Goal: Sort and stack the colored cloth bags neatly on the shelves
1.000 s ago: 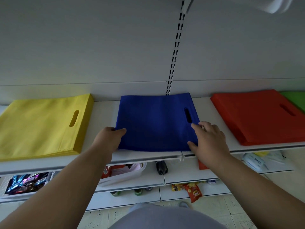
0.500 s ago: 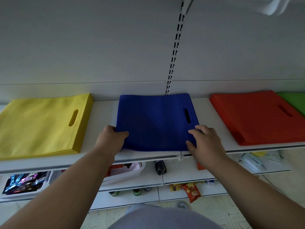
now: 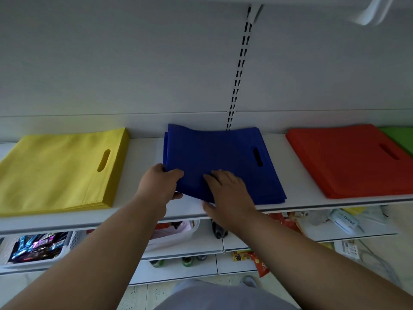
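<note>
My stack of flat blue non-woven cloth bags (image 3: pixel 223 162) lies in the middle of the frame on the long white shelf (image 3: pixel 145 151), its far edge curling up against the back wall. My left hand (image 3: pixel 159 186) grips the stack's near-left corner, thumb on top and fingers curled under the edge. My right hand (image 3: pixel 228 195) rests on the near edge with fingers fairly straight and pressing down, thumb out on the bare shelf in front.

The risk, as I judge it, is fanning: the layers at the near edge already look slightly stepped, and a one-sided tug from my left hand could slide the top bags off the lower ones or twist the stack askew. Pushing further back could buckle the far edge more against the wall. The near edge sits close to the shelf lip, so a pull toward me might spill bags to the floor.

At centre left sits the stack of yellow cloth bags with a slot handle (image 3: pixel 60 171), well apart; at centre right the stack of red cloth bags (image 3: pixel 348 159), with a green bag (image 3: pixel 400 139) just beyond it.

In the lower left, a white plastic basket (image 3: pixel 74 239) holds shiny wrapped snack packets (image 3: pixel 35 245). Lower centre, a white tub (image 3: pixel 192 229) holds something pink and red that I cannot identify.
</note>
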The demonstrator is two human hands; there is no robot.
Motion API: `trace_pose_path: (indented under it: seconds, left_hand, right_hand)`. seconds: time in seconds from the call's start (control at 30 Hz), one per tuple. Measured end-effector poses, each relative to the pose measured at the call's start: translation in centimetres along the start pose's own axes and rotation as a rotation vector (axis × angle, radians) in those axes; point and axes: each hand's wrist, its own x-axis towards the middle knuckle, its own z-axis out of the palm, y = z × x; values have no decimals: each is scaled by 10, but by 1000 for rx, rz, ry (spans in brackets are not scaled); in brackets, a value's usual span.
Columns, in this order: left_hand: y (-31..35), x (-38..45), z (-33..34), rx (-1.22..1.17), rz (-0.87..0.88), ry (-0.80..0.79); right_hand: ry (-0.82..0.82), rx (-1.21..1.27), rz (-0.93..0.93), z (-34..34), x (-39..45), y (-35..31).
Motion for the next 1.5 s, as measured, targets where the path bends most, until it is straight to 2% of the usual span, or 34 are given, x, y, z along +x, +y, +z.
trace_pose_path:
  seconds: [0.2,0.33,0.4,0.47,0.57,0.63,0.7,0.83,0.93,1.03,1.1,1.27,1.5]
  left_hand:
    - [-10,4,-17,-155,-96,17]
    - [-20,8,-22,-199,-159,-2]
    - [-24,8,-20,-155,-170,14]
    - [-29,8,-18,-11,-140,46]
    - [-30,2,-15,127,-92,62]
    - [-26,0,-12,234,-47,2]
    - [-23,2,-12,283,-31,-46]
    - [-22,9,-15,311,-5,-76]
    - [-22,12,-16,386,10,-125]
    - [-18,21,-16,322,-55,-78]
    - [-15,25,-13,363,-28,-85]
    - [-19,25,-11,306,14,-52]
    - [-32,26,-15,255,30,-13]
  right_hand:
    - [133,-136,129,-15,-17,53]
    - [101,-264,298,-26,-29,83]
    - [44,-165,415,-31,-31,88]
    - [5,64,486,-32,-30,94]
    - [2,319,459,-32,-26,103]
    - [-63,456,410,-33,-24,108]
    - [-143,497,353,-39,-25,111]
    - [-72,553,340,-45,-26,114]
    - [-142,628,358,-43,-28,115]
    - [-131,734,393,-41,-27,118]
    - [-163,790,414,-44,-25,116]
    - [-23,978,545,-36,-14,116]
    - [110,900,610,-23,-16,100]
